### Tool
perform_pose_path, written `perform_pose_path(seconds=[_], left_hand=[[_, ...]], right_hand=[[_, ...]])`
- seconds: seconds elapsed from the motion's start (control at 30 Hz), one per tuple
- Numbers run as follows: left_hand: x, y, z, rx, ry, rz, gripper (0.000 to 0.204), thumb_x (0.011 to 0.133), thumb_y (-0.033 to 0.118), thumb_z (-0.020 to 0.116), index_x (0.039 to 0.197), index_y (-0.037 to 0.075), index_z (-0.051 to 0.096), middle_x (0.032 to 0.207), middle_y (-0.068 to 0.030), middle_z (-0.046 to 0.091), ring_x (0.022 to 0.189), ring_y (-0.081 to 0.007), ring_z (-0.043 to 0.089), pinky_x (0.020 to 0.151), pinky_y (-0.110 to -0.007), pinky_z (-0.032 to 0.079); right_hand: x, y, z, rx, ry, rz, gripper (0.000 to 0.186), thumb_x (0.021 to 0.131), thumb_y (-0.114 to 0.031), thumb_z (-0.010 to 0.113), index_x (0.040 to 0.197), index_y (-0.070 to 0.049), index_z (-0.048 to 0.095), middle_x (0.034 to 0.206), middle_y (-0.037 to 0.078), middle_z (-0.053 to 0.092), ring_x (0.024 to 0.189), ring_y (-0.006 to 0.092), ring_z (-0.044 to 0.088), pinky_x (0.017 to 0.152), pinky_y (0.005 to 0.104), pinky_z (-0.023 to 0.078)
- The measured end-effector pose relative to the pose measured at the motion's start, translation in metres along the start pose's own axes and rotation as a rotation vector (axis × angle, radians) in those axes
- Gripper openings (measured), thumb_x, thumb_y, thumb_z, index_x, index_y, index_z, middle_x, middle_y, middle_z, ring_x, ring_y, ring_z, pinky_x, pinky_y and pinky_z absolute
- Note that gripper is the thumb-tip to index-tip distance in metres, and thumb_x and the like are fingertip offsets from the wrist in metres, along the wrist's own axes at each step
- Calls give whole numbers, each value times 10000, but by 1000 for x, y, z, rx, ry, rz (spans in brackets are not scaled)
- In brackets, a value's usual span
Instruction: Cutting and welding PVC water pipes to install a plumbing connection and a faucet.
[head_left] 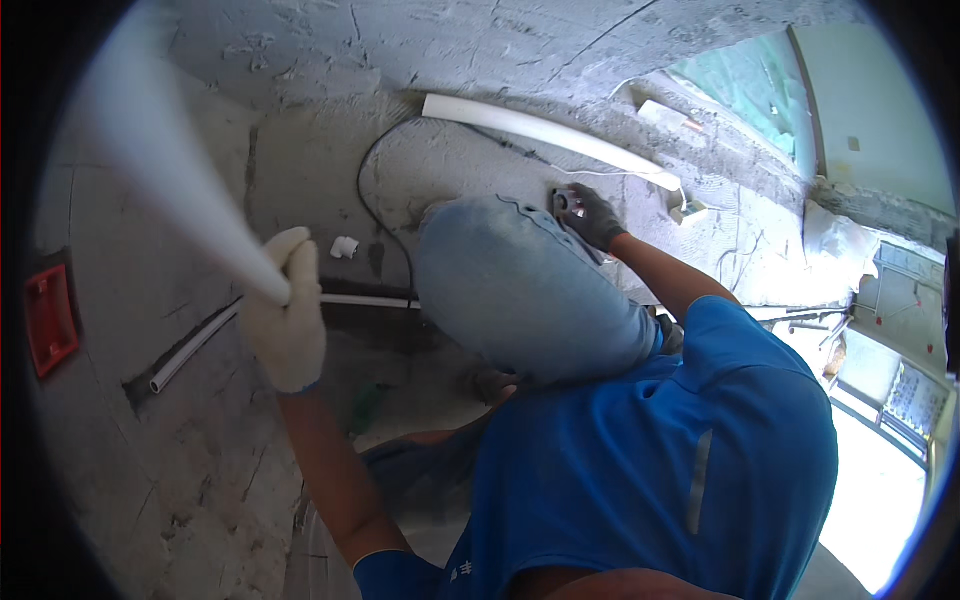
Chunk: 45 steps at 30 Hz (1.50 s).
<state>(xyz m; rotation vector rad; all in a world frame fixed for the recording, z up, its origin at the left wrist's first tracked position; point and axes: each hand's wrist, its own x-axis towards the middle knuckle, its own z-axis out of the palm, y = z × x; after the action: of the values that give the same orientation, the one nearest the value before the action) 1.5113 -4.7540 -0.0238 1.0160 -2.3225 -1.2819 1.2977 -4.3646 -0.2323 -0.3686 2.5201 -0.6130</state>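
A cream glove covers my left hand [290, 310], raised at the left with its fingers closed round the lower end of a white pipe [200, 185]. The pipe slants up and left toward the camera, where it blurs. My right hand [592, 216], in a dark grey glove, is down beside my bent knee. Its fingers close round a dark tool with shiny metal parts [565, 203], whose kind I cannot make out. Past the knee, a thick white pipe [545, 128] lies on the rough concrete. A small white pipe fitting [344, 247] rests on the floor right of my left hand.
A thinner white pipe [195, 348] runs along a floor groove. At far left lies a red plastic tray [50, 318]. A black cable [364, 185] curves across the floor. A white-bladed trowel [668, 117] lies near the wall. Bright window light enters at right.
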Motion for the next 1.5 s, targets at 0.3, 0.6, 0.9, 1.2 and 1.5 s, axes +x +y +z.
perform_pose_path(seconds=[0.3,0.6,0.9,1.2,1.5], left_hand=[[37,14,67,169,-149,352,255,932,295,627,1023,58,653,846,-166,683,752,-329,673,687,-395,517],[52,47,112,560,-448,743,432,818,296,703,1221,167,615,1039,-117,655,1000,-326,625,887,-440,499],[15,62,-97,-109,-82,815,486,940,132,568,1393,-13,469,1407,-190,516,1301,-340,501,1113,-443,393],[-55,63,-155,-148,-33,732,456,936,129,579,1365,-1,498,1375,-186,535,1252,-327,527,1090,-443,408],[-60,58,-143,-379,88,606,427,931,126,591,1337,11,528,1343,-183,554,1203,-315,553,1068,-443,423]], right_hand=[[-16,-205,-72,812,-368,-635,652,888,-137,712,1457,-80,401,1235,86,577,1107,165,583,913,327,533],[-35,-159,-62,1728,-262,-103,358,918,-358,676,1112,-69,593,1081,120,647,849,196,647,741,279,537],[85,151,-136,1701,106,327,178,963,-246,586,994,-77,542,847,92,648,724,203,646,702,322,544],[85,156,-83,853,-277,485,328,964,-288,587,1140,-13,558,896,148,671,731,260,653,615,354,517],[167,-56,77,-357,-438,-179,410,969,-348,560,1180,0,606,1011,142,687,859,249,669,772,354,516]])
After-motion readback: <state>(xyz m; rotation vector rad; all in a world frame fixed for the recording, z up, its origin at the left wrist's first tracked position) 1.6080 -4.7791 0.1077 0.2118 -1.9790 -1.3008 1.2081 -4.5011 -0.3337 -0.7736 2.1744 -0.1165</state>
